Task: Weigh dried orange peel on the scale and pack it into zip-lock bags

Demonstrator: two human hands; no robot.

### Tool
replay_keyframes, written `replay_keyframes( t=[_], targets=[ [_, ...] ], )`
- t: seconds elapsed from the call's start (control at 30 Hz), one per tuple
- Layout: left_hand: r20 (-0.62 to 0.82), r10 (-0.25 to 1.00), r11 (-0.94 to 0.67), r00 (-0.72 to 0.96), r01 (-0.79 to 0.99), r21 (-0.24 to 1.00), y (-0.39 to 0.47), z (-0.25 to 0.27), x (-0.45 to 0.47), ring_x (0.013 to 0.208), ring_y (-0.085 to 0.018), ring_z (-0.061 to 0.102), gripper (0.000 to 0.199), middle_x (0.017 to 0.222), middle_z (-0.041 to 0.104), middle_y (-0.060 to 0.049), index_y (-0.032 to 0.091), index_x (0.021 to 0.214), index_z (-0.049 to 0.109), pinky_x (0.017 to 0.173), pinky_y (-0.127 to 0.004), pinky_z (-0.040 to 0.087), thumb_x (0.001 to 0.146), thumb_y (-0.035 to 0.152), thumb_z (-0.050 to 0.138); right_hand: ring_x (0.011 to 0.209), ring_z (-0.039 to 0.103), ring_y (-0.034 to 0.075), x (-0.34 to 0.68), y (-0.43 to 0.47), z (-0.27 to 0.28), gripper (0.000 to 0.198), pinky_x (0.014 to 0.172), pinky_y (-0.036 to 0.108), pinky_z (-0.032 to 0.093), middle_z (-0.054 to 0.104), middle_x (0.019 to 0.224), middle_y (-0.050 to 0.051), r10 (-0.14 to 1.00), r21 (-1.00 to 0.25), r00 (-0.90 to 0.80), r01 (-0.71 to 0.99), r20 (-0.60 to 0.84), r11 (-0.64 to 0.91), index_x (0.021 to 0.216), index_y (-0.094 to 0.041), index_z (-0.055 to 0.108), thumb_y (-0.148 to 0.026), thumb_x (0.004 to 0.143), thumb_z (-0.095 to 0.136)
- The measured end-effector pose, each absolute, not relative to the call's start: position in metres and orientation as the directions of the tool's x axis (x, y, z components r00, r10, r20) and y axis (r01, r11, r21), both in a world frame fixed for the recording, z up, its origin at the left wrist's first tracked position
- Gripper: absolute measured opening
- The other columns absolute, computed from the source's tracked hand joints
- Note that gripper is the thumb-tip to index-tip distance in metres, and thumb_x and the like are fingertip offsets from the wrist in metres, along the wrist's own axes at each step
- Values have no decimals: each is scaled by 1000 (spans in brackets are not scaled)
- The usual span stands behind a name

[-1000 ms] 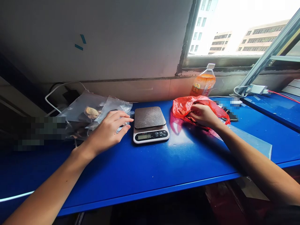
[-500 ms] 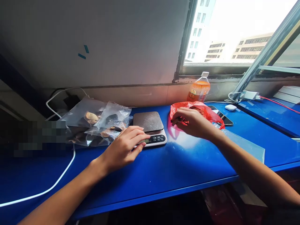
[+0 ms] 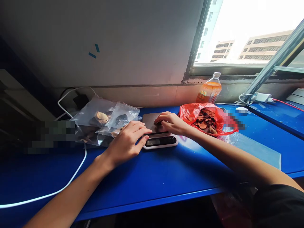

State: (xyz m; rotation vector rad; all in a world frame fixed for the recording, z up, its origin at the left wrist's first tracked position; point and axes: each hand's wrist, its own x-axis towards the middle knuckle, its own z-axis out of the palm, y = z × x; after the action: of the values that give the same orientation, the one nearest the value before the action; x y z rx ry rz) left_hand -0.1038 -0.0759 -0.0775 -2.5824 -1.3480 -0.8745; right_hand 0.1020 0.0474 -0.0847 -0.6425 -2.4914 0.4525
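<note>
Blue table [image 3: 147, 180] beneath scale [image 3: 161, 141]: held right hand [image 3: 172, 123] over its pan, fingers narrowed, couldn't tell around what; held left hand [image 3: 128, 139] at left edge, thumb parted; had dried slices [image 3: 204, 123] rightward in red bag [image 3: 188, 109].

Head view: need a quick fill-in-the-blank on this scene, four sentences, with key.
1. The dried slices sit in a ____ plastic bag.
2. From the person's side, the clear bags lie to the ____ of the scale.
3. The left hand and right hand are both at the digital ____.
4. The bottle has a ____ cap.

Missing words: red; left; scale; white.
</note>
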Motion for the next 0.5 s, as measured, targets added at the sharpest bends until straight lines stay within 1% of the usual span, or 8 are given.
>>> replay_keyframes(
  t=[0.07, 0.13, 0.2, 0.27, 0.33, 0.43, 0.5],
  targets=[
    [538, 713, -610, 450, 776, 159, -76, -78, -104, 110, -25, 59, 25, 105, 71, -8, 19, 107, 70, 100, -43, 48, 96, 26, 48, 98, 60, 21, 105, 50, -87, 38, 96, 37, 44, 71, 102, 7, 512, -416, -748, 342, 422, 842, 97, -17, 73, -7, 83, 39],
    [538, 712, -610, 452, 777, 153, -75, -77, -105, 110, -26, 59, 25, 105, 71, -8, 18, 107, 70, 100, -43, 48, 96, 25, 48, 103, 58, 23, 110, 50, -89, 41, 99, 41, 42, 69, 107, 9, 531, -404, -717, 366, 452, 838, 107, -17, 72, -9, 83, 40],
    [527, 724, -599, 445, 784, 161, -75, -77, -105, 111, -26, 58, 25, 105, 71, -8, 18, 107, 70, 101, -44, 48, 96, 25, 48, 109, 55, 25, 119, 50, -91, 46, 99, 43, 42, 65, 113, 11, 555, -388, -675, 402, 486, 829, 117, -19, 67, -8, 80, 42],
    [509, 740, -589, 440, 789, 174, -75, -78, -104, 111, -26, 58, 25, 105, 71, -7, 19, 107, 70, 101, -44, 48, 96, 25, 48, 111, 53, 25, 130, 47, -94, 50, 98, 44, 43, 62, 115, 11, 557, -365, -647, 422, 520, 830, 121, -21, 63, -7, 76, 45],
    [496, 748, -586, 441, 790, 182, -75, -79, -103, 112, -26, 58, 25, 106, 71, -7, 20, 107, 70, 101, -45, 49, 96, 26, 48, 108, 54, 25, 140, 42, -97, 45, 95, 43, 45, 61, 114, 11, 549, -345, -630, 427, 549, 836, 116, -21, 61, -7, 75, 48],
    [483, 753, -583, 447, 793, 175, -74, -78, -104, 113, -26, 58, 27, 107, 71, -7, 20, 108, 70, 101, -45, 49, 96, 28, 48, 98, 55, 25, 150, 30, -96, 23, 87, 40, 47, 61, 101, 10, 543, -312, -630, 448, 555, 838, 97, -20, 60, -11, 77, 51],
    [494, 759, -563, 425, 809, 170, -73, -74, -106, 113, -26, 59, 27, 107, 71, -6, 22, 107, 71, 101, -45, 49, 95, 32, 48, 90, 55, 24, 154, 23, -87, 10, 81, 38, 47, 60, 92, 9, 519, -245, -647, 469, 558, 849, 85, -21, 57, -14, 79, 53]
  ],
)
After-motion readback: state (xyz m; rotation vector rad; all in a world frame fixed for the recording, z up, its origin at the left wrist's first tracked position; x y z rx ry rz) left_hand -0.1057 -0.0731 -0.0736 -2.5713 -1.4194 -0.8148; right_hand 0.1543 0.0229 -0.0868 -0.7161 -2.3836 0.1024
